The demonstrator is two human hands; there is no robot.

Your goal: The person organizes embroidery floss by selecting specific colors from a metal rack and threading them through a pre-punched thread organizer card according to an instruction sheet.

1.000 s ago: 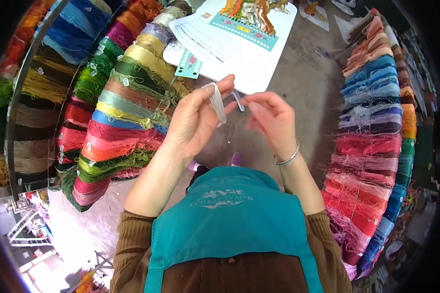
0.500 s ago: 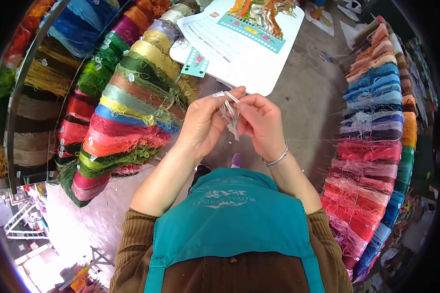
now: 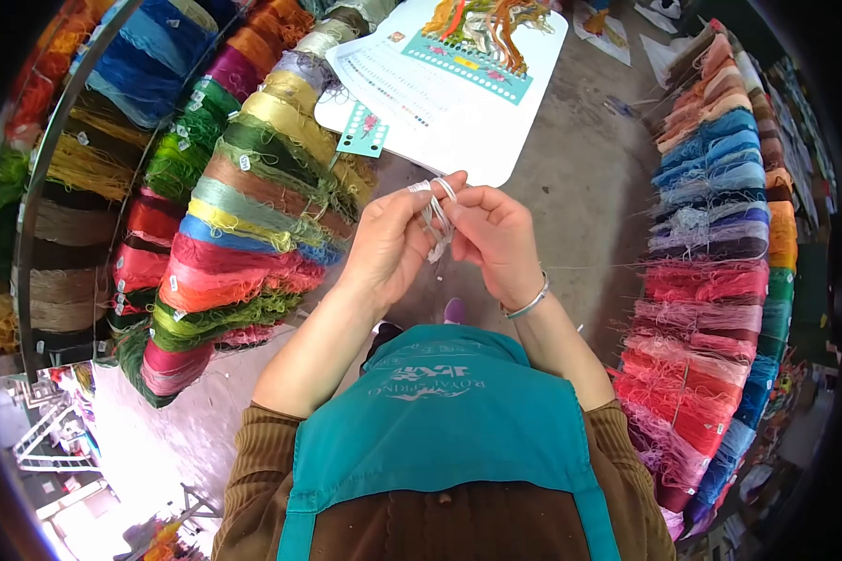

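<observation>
White thread [image 3: 434, 217] is strung between my two hands, over the floor just in front of the white board [image 3: 486, 154]. My left hand [image 3: 385, 234] is closed on it, with several strands wound round its index finger. A looped bunch of the same thread hangs between the palms. My right hand [image 3: 498, 236] pinches the strands between thumb and fingers. On the board lie a printed sheet [image 3: 388, 79], a teal punched card [image 3: 468, 67] with skeins in orange, green and white [image 3: 491, 28], and a smaller teal card [image 3: 363, 129].
On my left, a rack carries hanks of coloured thread [image 3: 243, 201] with small white number tags. Another rack of hanks [image 3: 706, 280] runs along my right. Grey concrete floor [image 3: 580, 187] lies between. White papers [image 3: 603, 35] are on the floor at the far right.
The thread between my hands has shifted, and a rounder loop now stands by my left index finger. My hands stay close together. The view has tilted slightly, moving the board up and left.
</observation>
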